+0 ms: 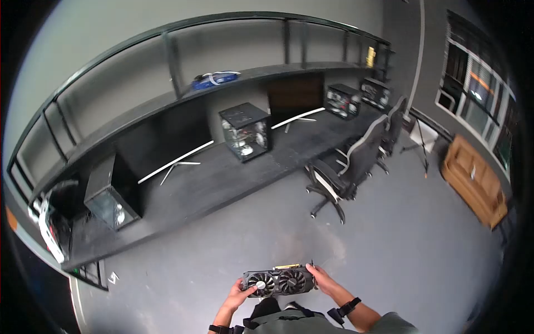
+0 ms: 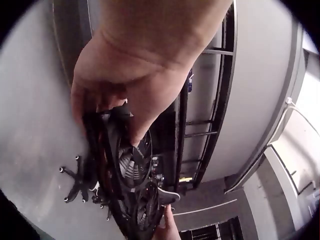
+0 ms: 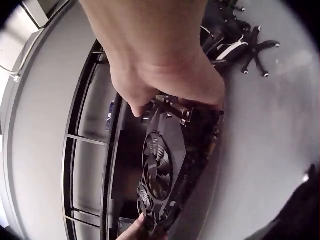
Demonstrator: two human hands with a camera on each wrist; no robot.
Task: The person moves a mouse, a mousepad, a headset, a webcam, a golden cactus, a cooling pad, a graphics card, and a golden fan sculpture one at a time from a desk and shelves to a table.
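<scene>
A black graphics card [image 1: 277, 283] with two fans is held level in front of the person's body, fans facing up toward the head camera. The left hand [image 1: 236, 296] grips its left end, the thumb lying over the left fan's hub. At the other end, the right hand [image 1: 322, 279] holds the side with the metal bracket. A gold connector edge [image 1: 287, 266] shows along the card's far side. In the left wrist view the left hand [image 2: 132, 82] wraps the near end of the card. The right wrist view shows the right hand [image 3: 167, 82] at the bracket end, with some fingers hidden.
A long black desk [image 1: 194, 192] runs along the wall, carrying several PC cases [image 1: 245, 132] and monitors [image 1: 295, 97]. Above it, a shelf holds a blue item [image 1: 214, 81]. Office chairs [image 1: 328, 178] stand beside the desk. A brown sofa [image 1: 473, 178] is at the right, near a tripod [image 1: 424, 150].
</scene>
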